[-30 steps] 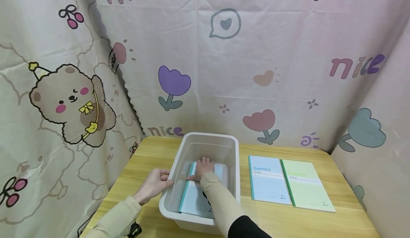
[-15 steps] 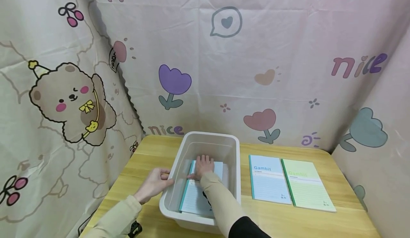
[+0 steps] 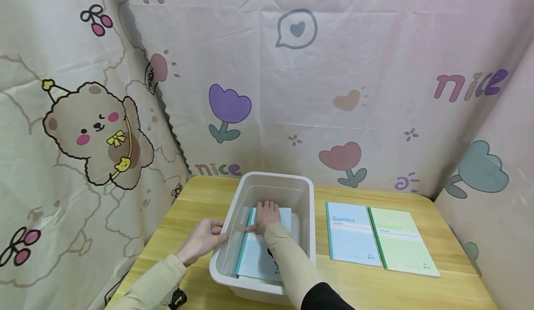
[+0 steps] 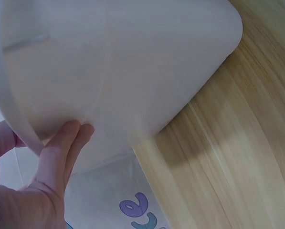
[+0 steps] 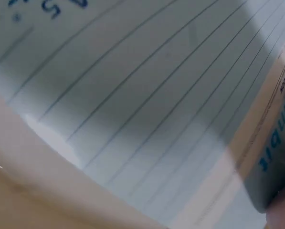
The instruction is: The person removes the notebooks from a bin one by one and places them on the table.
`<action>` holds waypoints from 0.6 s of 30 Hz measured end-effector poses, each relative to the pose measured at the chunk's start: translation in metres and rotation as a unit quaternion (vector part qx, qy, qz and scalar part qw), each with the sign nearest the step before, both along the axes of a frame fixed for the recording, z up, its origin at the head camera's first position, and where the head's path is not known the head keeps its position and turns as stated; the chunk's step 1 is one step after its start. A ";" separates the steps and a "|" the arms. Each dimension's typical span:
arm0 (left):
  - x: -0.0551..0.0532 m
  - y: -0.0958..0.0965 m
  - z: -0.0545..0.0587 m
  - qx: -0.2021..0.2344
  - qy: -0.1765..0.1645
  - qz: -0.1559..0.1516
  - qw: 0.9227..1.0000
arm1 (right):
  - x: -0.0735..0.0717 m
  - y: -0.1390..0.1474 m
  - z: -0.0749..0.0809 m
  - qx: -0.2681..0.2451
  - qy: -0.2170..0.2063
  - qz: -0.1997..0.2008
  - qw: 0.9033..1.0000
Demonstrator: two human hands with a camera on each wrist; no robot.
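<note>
Left hand point(image 3: 203, 239): thumb and fingers pinch left rim of bin point(image 3: 283, 193); bin stands upright on desk point(image 3: 200, 203). Inside bin: inner notebook point(image 3: 256, 256), face up, lying flat; copies beneath, if any, hidden. Right hand point(image 3: 268, 217): palm down on far half of inner notebook, fingers extended, thumb spread left. Right of bin: blue notebook point(image 3: 352, 236), then green notebook point(image 3: 402, 240), side by side on desk. Progress, as judged: partial; at least one notebook inside bin, two outside, untouched.
</note>
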State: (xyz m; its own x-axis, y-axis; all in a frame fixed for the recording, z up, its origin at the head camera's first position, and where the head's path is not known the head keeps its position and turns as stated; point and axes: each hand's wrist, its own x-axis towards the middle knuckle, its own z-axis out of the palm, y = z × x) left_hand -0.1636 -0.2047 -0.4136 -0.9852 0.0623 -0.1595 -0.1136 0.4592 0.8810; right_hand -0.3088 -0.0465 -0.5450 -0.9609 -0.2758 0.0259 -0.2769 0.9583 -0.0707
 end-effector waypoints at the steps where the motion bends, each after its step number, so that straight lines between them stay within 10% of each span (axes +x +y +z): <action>1: -0.001 0.000 -0.001 0.002 0.001 -0.005 1.000 | -0.002 0.003 0.000 -0.004 0.003 0.006 1.000; 18: -0.001 0.000 -0.002 0.012 0.001 -0.018 1.000 | -0.008 0.020 0.038 0.017 0.137 0.039 0.990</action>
